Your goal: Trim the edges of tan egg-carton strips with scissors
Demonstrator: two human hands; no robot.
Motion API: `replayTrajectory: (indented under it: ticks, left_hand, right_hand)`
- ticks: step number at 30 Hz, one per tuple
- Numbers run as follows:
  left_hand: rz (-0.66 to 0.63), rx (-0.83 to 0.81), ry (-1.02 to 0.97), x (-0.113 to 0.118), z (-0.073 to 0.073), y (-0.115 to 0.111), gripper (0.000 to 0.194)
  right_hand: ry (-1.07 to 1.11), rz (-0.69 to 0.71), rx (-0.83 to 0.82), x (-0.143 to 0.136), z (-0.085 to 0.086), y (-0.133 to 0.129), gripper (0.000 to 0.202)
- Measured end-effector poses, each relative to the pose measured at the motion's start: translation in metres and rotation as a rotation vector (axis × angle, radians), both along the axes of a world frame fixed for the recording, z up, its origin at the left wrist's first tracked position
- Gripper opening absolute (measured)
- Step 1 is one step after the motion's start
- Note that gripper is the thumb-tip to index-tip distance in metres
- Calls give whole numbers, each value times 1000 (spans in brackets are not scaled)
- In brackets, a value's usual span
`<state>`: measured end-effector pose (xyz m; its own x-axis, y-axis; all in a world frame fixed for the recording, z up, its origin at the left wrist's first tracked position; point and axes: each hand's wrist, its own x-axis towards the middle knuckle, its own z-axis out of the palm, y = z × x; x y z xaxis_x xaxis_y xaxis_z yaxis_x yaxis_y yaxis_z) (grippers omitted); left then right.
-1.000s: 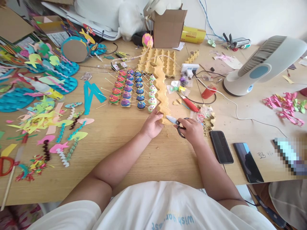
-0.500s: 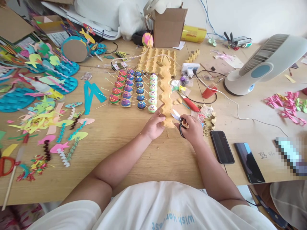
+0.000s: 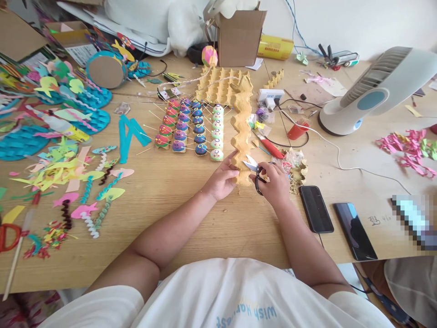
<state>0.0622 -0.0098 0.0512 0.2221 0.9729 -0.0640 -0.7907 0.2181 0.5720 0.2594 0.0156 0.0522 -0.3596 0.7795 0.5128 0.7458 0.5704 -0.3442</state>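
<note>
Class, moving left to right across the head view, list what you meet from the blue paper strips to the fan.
Blue paper strips, red domes, purple domes, dark blue domes, pale domes, egg-carton strip, scissors, right hand, fan.

A white fan (image 3: 370,98) stands near a red cup (image 3: 298,130), beyond a black phone (image 3: 316,209).

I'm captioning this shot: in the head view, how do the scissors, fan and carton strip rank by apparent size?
1. Fan
2. Carton strip
3. Scissors, partly hidden by the right hand
</note>
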Motion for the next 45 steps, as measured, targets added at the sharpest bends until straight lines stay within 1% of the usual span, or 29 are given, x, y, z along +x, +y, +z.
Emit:
replayTrajectory:
  ticks: [5, 8, 11, 20, 25, 30, 34, 40, 42, 45]
  left_hand:
    - [1, 5, 26, 0, -1, 1, 88]
    - [10, 20, 51, 1, 0, 1, 88]
    - [12, 35, 52, 1, 0, 0, 87]
    - [21, 33, 37, 3, -1, -1, 92]
    - [28, 47, 42, 3, -1, -1, 88]
    - [28, 28, 42, 3, -2, -1, 90]
    - [19, 34, 26, 3, -1, -2, 91]
    - [23, 28, 32, 2, 0, -1, 91]
    - [23, 32, 45, 1, -1, -1, 91]
    - [22, 48, 60, 0, -4, 0, 88]
  right_hand:
    - [-40, 2, 43, -1, 1, -1, 28]
    - [-63, 8, 74, -1, 1, -1, 28]
    - [-84, -7, 68, -1, 0, -1, 25]
    - [-76, -36, 109, -2, -5, 0, 24]
    - [-81, -57, 147, -3, -6, -1, 23]
    - [-77, -74, 81, -2, -4, -2, 26]
    - [-49, -74, 12, -2, -3, -2, 30]
    - [141, -158, -152, 0, -4, 1, 35]
    - [158, -141, -182, 0, -2, 1, 34]
    - [118, -59, -150, 0, 1, 0, 32]
